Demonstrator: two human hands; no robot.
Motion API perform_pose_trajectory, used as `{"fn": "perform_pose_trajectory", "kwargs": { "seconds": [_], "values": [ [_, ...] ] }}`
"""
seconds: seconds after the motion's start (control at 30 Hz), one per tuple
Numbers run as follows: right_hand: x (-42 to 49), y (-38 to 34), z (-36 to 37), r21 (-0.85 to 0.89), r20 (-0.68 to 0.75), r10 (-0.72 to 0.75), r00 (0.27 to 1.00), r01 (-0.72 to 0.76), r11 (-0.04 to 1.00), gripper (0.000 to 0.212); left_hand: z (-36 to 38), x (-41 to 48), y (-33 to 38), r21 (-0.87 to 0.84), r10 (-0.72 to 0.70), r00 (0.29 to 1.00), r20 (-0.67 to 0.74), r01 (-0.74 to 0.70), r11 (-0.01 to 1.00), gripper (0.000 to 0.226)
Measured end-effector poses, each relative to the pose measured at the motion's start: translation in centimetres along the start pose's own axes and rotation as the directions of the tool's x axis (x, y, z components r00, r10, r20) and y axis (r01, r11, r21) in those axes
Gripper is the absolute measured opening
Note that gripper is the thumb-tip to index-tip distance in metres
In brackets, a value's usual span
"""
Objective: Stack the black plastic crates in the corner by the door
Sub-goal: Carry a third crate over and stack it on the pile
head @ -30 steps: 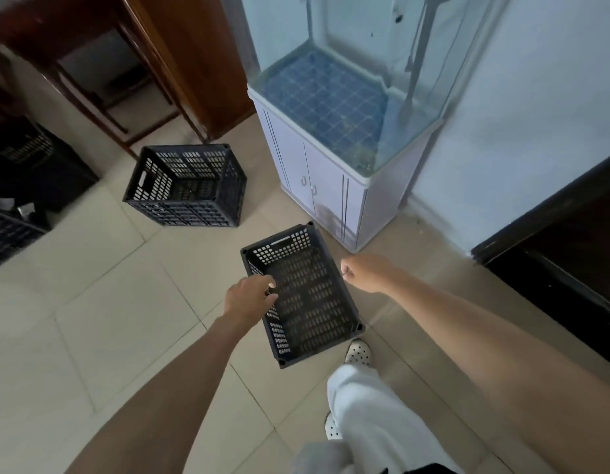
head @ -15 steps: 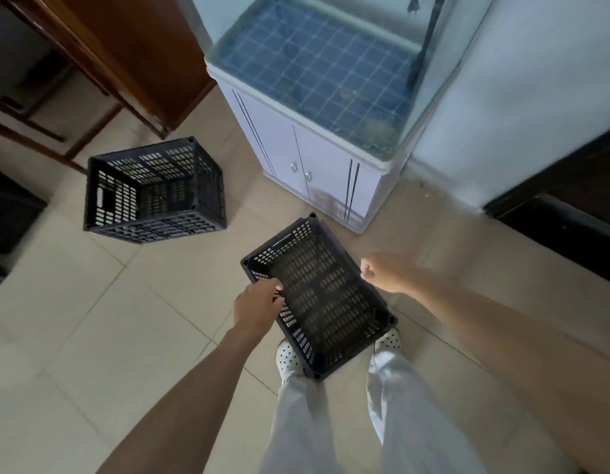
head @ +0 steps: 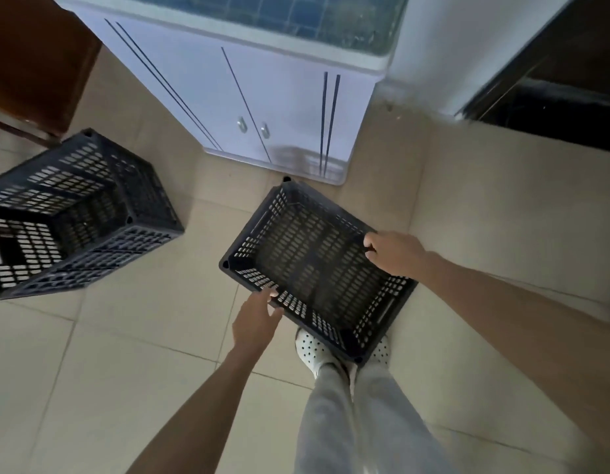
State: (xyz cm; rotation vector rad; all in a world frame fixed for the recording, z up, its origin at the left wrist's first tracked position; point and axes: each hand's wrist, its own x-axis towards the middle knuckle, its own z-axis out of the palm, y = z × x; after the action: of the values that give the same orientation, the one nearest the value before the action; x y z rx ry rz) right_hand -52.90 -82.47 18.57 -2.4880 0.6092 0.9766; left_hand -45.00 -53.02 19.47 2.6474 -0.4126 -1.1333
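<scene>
Head view: held black plastic crate (head: 317, 268), rectangular with slotted lattice walls and floor, open side up, above white perforated clogs (head: 312, 350) and just near of a glossy white cabinet (head: 262, 97) with thin dark stripes and two metal handles. Gripped on its near-left rim by left hand (head: 254, 325), on its far-right rim by right hand (head: 396, 254), fingers curled over the edge. Rested on pale square floor tiles (head: 126, 354) at left: second black crate (head: 71, 213). No legible writing anywhere.

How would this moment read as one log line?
carrying | both hands, left hand, right hand, grip crate | second crate on floor
</scene>
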Motion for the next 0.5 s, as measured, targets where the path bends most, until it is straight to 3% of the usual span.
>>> {"fn": "perform_pose_trajectory", "kwargs": {
  "seconds": [0.1, 0.23, 0.37, 0.5],
  "values": [
    [2.1, 1.8, 3.5, -0.071, -0.015, 0.020, 1.000, -0.021, 0.997, 0.039, 3.1, 2.7, -2.3, 0.040, 0.004, 0.998, 0.055, -0.006, 0.999, 0.034],
    [5.4, 4.4, 7.2, -0.159, -0.056, 0.030, 0.998, -0.039, 0.987, 0.045, 7.9, 6.0, -5.3, 0.058, -0.151, 0.973, 0.177, 0.143, 0.988, 0.043],
    [9.0, 6.1, 10.1, -0.176, -0.094, 0.044, 0.995, -0.060, 0.983, 0.059, 13.1, 8.7, -6.7, -0.223, -0.304, 0.936, 0.180, 0.340, 0.914, 0.056],
    [12.7, 6.6, 12.0, -0.084, -0.060, 0.066, 0.996, -0.071, 0.994, 0.074, 16.1, 10.8, -6.8, -0.386, -0.369, 0.928, 0.053, 0.360, 0.849, 0.037]
  ]
}}
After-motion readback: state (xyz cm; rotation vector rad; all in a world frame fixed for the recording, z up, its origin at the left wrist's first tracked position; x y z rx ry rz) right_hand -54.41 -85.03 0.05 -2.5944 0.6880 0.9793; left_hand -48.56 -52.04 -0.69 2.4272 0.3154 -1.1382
